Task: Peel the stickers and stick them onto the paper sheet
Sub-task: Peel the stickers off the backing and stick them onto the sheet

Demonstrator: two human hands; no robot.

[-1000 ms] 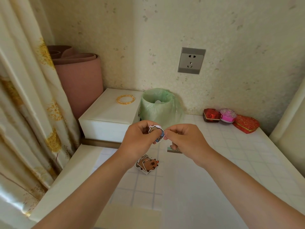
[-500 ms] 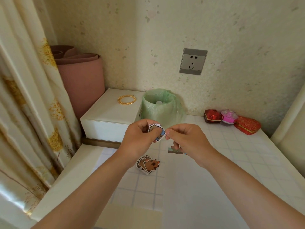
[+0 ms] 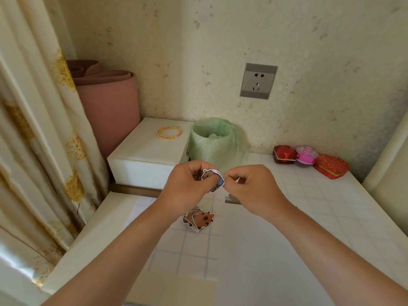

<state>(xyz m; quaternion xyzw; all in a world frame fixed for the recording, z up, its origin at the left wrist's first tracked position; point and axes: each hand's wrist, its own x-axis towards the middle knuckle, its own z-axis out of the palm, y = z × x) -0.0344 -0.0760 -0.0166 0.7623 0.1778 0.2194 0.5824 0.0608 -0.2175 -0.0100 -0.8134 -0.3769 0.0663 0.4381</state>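
One sticker [image 3: 209,174] (left hand [image 3: 187,187], right hand [image 3: 251,188])

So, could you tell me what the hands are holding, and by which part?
One small cartoon sticker, held in both hands: the left hand pinches its left side, the right hand pinches its right edge.

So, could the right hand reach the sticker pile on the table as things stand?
Probably, once freed: the right hand is pinching the sticker that the left hand holds, but the pile lies uncovered below both.
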